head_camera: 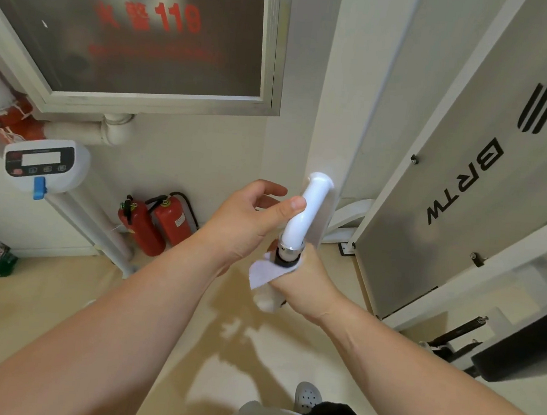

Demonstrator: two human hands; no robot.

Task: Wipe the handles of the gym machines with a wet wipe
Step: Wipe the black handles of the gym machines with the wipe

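A white curved tube point(304, 216) sticks out from the white gym machine's upright post point(336, 113) and ends in a metal collar and a black grip. My right hand point(305, 279) grips that black handle with a white wet wipe point(261, 272) wrapped round it; a corner of the wipe hangs out to the left. My left hand point(247, 221) is beside the white tube, thumb touching it, the other fingers loosely spread and holding nothing.
The machine's grey weight-stack cover point(465, 191) stands to the right. Two red fire extinguishers point(155, 223) stand on the floor by the wall, below a fire cabinet point(141, 37). A white meter box point(44, 164) hangs on a pipe at left. Black bench parts point(501, 346) lie at lower right.
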